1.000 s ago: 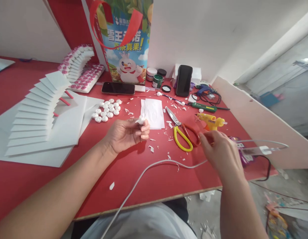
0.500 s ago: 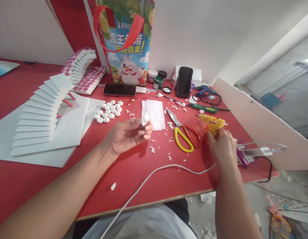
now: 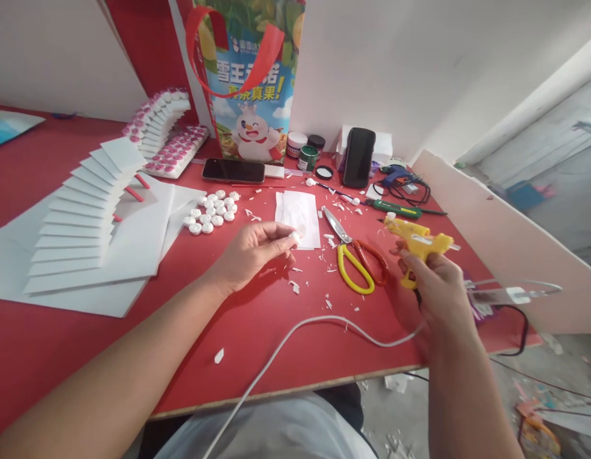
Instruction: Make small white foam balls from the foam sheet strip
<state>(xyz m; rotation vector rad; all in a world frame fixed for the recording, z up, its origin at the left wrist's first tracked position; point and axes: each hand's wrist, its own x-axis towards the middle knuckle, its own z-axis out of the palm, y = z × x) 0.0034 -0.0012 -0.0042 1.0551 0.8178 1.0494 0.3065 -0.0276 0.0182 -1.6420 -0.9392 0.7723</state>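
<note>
Between thumb and fingertips, my left hand (image 3: pixel 257 252) pinches a small white rolled flower (image 3: pixel 295 237), partly covered by the fingers. It is just over the near edge of a white paper (image 3: pixel 295 210). My right hand (image 3: pixel 443 280) is wrapped round the handle of a yellow glue gun (image 3: pixel 422 239), whose nozzle points left. Scissors (image 3: pixel 355 255) with one yellow and one red handle lie open on the table between my hands. To the left of the paper sits a cluster of white rolled flowers (image 3: pixel 213 210).
A fanned white stepped piece (image 3: pixel 75 223) rests on white boards at left. Behind stand a printed bag (image 3: pixel 252 83), paint jars (image 3: pixel 307 157) and a phone (image 3: pixel 359 156). A green-handled tool (image 3: pixel 393 208) lies at right. A white cable (image 3: pixel 319 322) crosses the red table among scraps.
My right hand has lifted the glue gun and gripped its handle more fully. My left hand has moved slightly right and turned, with the white flower still pinched. The view has shifted a little.
</note>
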